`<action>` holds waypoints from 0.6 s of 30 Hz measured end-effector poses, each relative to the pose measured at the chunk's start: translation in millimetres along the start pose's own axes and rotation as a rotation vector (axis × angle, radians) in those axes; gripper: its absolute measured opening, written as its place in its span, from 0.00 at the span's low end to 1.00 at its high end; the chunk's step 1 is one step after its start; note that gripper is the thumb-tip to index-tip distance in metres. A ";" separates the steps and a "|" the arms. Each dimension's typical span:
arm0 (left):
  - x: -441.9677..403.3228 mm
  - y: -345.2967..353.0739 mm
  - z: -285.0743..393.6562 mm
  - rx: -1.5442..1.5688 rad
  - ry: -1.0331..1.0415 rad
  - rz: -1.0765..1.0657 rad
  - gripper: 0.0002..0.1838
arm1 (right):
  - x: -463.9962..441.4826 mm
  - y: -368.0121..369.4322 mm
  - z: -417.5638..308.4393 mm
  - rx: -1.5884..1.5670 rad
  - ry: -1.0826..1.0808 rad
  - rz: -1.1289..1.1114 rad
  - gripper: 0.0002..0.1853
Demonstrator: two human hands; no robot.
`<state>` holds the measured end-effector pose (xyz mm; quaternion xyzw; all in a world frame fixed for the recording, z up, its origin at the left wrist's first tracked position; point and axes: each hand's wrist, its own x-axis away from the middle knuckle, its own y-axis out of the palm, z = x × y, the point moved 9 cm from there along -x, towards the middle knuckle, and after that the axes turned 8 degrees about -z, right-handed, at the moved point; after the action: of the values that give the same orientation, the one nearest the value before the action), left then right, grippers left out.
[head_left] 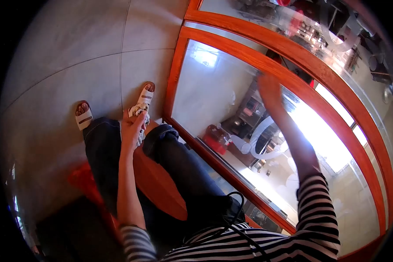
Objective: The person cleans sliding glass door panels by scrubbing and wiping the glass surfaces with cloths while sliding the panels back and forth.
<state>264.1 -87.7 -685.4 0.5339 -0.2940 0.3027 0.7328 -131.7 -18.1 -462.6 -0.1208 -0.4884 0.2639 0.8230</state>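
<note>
My left hand is closed around a crumpled, light patterned cloth, whose folds stick out above and below the fingers. It is held low, over my knees and sandals. My right hand is stretched out to the glass pane, near the upper rail of its orange-red wooden frame. Motion smears its fingers, so I cannot tell how they are bent or whether they touch the glass. White rounded markings show on the pane.
A second framed glass panel runs along the upper right. Shelves and a red object show in the pane, with bright glare. Grey tiled floor lies to the left. A red plastic bag-like thing is beside my leg.
</note>
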 end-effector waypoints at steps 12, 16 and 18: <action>-15.3 9.1 -9.6 0.001 -0.016 0.010 0.16 | 205.1 -89.1 114.9 -0.048 0.382 -0.264 0.09; -12.3 15.8 -12.6 -0.019 -0.036 -0.005 0.16 | 211.9 -86.2 116.1 0.039 0.362 -0.238 0.10; -15.6 10.0 -14.4 -0.033 -0.015 0.006 0.16 | 146.1 -63.4 77.7 -0.196 0.182 -0.209 0.07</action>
<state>248.0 -73.5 -694.8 0.5229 -0.3060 0.2960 0.7385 -122.9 5.3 -287.1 -0.1724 -0.4451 0.1162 0.8710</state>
